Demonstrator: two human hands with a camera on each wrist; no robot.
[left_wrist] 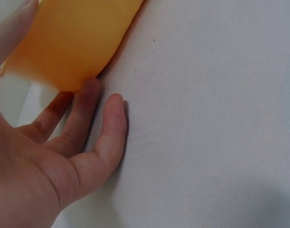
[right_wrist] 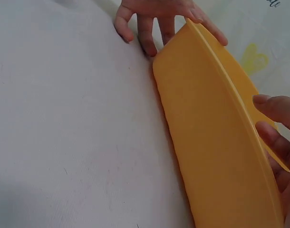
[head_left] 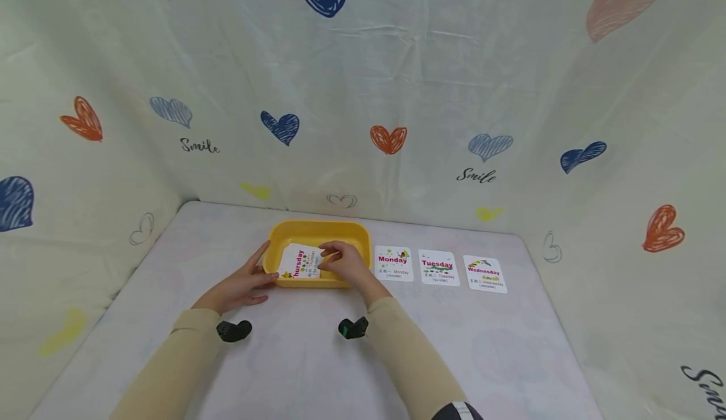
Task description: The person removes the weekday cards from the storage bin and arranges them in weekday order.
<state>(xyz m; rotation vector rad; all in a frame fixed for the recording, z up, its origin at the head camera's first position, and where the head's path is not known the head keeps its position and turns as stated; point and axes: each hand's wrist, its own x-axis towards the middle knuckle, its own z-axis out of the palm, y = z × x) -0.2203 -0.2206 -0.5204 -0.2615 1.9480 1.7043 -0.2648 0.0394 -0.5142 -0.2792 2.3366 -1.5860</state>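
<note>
A yellow tray (head_left: 317, 284) stands on the table, with a white "Thursday" card (head_left: 300, 262) lying turned sideways in it. My left hand (head_left: 241, 287) rests against the tray's left front corner, a fingertip at the rim and the other fingers spread low along its outer side. In the left wrist view, fingertips (left_wrist: 91, 85) of this hand touch the tray's lower edge. Reaching over the front rim, my right hand (head_left: 346, 265) has its fingertips at the card's right edge. A gap shows between thumb and forefinger in the right wrist view, where the tray wall hides the card.
Right of the tray, a "Monday" card (head_left: 394, 263), a "Tuesday" card (head_left: 439, 268) and a "Wednesday" card (head_left: 484, 274) lie in a row on the white table (head_left: 306, 357). A pale curtain (head_left: 425, 92) printed with hearts hangs behind and at both sides.
</note>
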